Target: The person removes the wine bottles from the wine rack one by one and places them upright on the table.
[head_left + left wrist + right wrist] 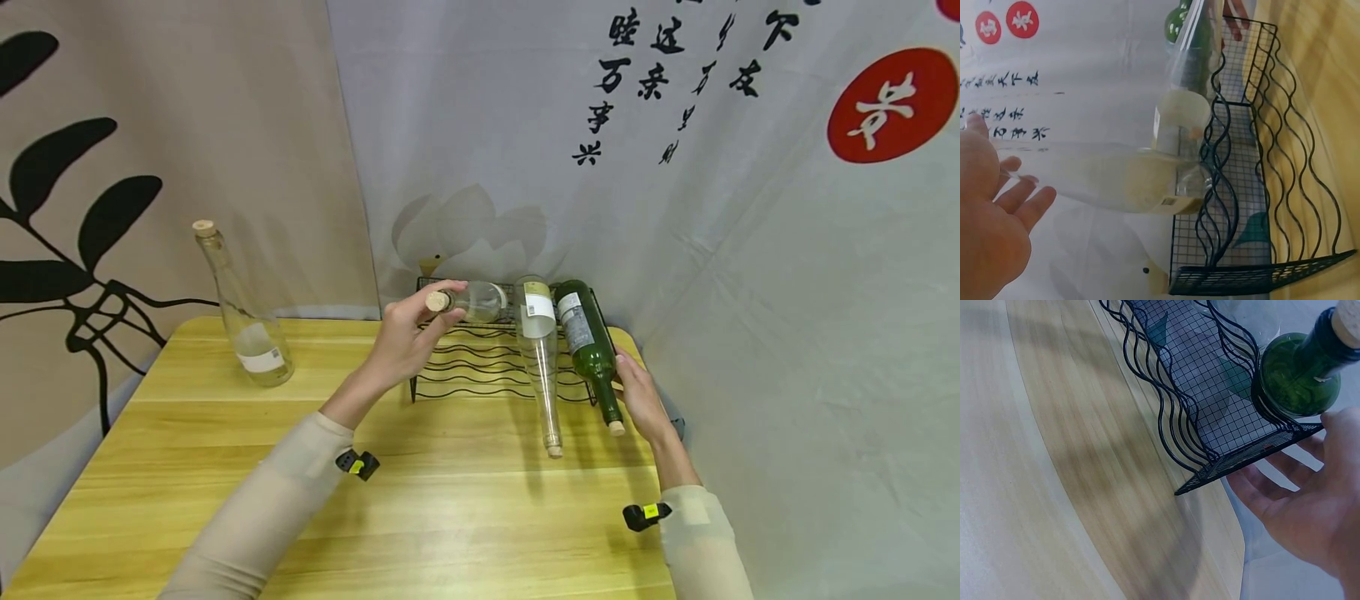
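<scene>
My left hand (405, 337) pinches a corked clear glass bottle (483, 302) near its neck. The bottle's base is at the upper left of a black wire wine rack (461, 392); whether it touches the wires I cannot tell. My right hand (641, 396) is at the rack's right side; in the right wrist view its fingers (1254, 487) lie along the outside of the mesh end panel. Beside it, a green wine bottle (592, 354) lies on the rack, neck toward me. Left of that lies another clear bottle (540, 358), its cork pointing toward me.
A third clear corked bottle (258, 342) stands upright at the table's back left. The wooden table (450, 500) runs up to a printed cloth backdrop (480, 100) behind the rack. The table's right edge is close to the rack.
</scene>
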`<state>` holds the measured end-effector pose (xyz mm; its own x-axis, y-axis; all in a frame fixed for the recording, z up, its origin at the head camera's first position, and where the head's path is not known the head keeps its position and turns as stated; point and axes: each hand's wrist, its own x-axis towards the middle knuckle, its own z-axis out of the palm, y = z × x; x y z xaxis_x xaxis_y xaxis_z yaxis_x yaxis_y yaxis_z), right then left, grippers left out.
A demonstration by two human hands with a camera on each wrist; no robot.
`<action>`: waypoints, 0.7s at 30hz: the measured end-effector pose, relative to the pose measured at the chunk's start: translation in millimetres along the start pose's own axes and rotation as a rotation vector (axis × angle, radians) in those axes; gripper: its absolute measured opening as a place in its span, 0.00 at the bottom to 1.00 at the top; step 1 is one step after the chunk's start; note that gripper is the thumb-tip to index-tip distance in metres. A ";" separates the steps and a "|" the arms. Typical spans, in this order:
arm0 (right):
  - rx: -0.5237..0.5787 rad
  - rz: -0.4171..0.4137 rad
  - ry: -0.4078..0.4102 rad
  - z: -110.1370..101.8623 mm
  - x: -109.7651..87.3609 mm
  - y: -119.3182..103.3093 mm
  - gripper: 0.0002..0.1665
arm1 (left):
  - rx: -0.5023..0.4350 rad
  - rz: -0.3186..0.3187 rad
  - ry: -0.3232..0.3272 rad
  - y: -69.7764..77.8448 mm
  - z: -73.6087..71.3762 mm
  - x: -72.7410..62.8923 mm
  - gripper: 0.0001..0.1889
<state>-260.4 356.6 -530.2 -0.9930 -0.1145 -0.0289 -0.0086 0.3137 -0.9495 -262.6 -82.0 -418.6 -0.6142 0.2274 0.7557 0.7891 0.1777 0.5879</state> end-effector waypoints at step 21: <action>0.006 0.001 0.005 0.0 -0.2 1.7 0.42 | -0.090 -0.109 0.026 -2.0 -14.5 21.4 0.16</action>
<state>-260.2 357.2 -531.8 -0.9936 -0.1096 -0.0279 -0.0072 0.3080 -0.9513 -277.4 -91.4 -399.4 -0.6967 0.1868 0.6926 0.7156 0.1126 0.6894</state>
